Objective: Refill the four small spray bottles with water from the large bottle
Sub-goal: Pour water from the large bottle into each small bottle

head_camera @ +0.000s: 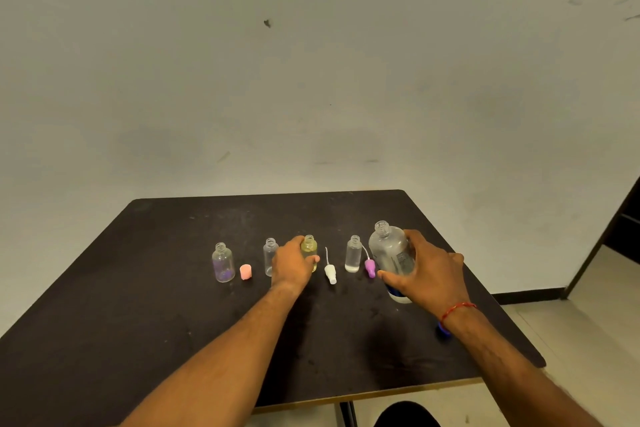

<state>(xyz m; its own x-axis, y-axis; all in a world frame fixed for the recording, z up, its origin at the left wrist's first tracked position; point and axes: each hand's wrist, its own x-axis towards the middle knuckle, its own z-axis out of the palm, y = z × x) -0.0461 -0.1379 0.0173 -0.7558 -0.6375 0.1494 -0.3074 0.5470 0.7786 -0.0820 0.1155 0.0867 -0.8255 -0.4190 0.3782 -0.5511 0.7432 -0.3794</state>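
From the head view, the dark tabletop fills the lower half of the frame, and both arms reach in from the bottom edge. The left hand is wrapped around the yellow-tinted spray bottle at centre frame, thumb and fingers curled about its body; the bottle stands upright with its neck uncapped. The right hand, right of centre, grips the large bottle from its right side, fingers curled across the front. That bottle's neck is open too, it has a blue band low down, and it leans slightly to the left. Whether its base sits on the tabletop cannot be told.

The small bottles form a row across the middle. At the left end stands the purple-tinted bottle, with a pink cap just beside it on the right. Next is a clear bottle, partly behind the left hand. Between the yellow-tinted bottle and the large bottle stands another clear bottle, with a little liquid at its bottom. All four are uncapped.

A white spray head lies on the tabletop between the two right-hand small bottles, tube pointing away. A purple spray head lies just beside the large bottle. A blue cap peeks out beside the right wrist, which wears a red thread.
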